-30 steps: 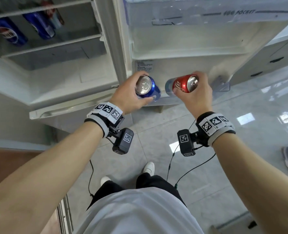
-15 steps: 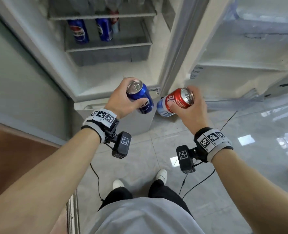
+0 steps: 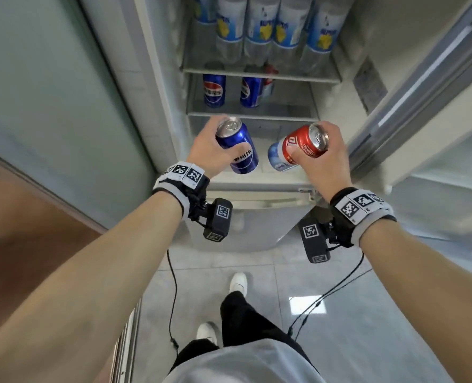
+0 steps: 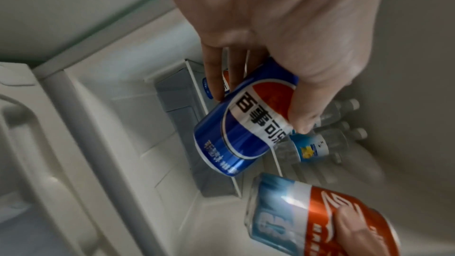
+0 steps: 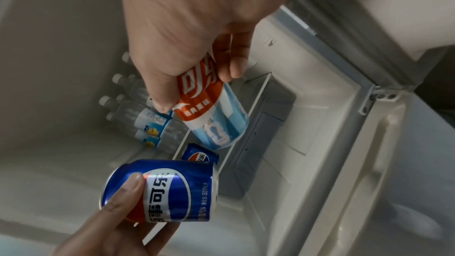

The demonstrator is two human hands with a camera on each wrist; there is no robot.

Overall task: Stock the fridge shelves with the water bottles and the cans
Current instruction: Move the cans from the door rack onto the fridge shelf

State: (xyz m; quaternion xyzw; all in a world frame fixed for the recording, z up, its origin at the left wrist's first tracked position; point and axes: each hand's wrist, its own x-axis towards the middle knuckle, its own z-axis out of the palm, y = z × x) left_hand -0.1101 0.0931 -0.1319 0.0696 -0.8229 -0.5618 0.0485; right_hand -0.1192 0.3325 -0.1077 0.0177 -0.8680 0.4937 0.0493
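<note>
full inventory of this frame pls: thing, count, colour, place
Clear plastic water bottles: at least five, blue-yellow labels, upper fridge shelf.
Shelved aluminium cans: two blue, a third partly hidden behind, lower glass shelf.
Held blue aluminium can: one, left hand, before the open fridge.
Held red-and-light-blue aluminium can: one, right hand, beside the blue one.
Fridge door: one, white, open at right.
Tiled floor: grey, glossy.
Left hand: grips blue can.
Right hand: grips red can.
Wrist cameras: two, black.

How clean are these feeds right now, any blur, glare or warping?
Head view: wide-angle bending at the fridge walls, floor tile glare, blue can sharp. Left wrist view: motion smear at the edges, red can soft. Right wrist view: dim, water bottles slightly blurred.
</note>
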